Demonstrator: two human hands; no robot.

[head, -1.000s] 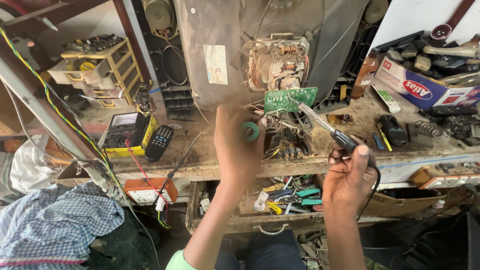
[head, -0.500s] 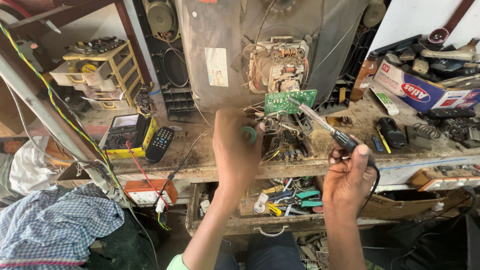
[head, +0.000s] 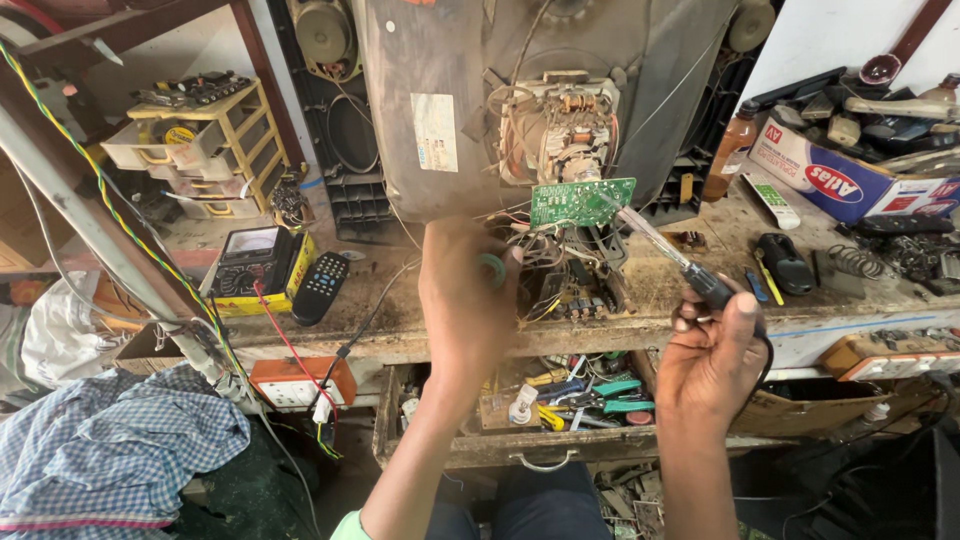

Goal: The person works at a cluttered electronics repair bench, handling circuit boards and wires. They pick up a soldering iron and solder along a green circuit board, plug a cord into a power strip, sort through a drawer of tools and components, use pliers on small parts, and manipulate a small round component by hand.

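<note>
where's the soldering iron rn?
Head view, right of centre: the soldering iron is in the right hand, its tip up against the green circuit board behind the old television set.

The soldering iron (head: 672, 252) was a slim tool with a black handle and a long metal shaft, slanted up and to the left, its tip resting against the lower right edge of the green circuit board (head: 582, 201). That board stood upright at the back of the opened television set, wires trailing beneath it. The small teal spool (head: 492, 269) sat low to the board's left, partly hidden by fingers
</note>
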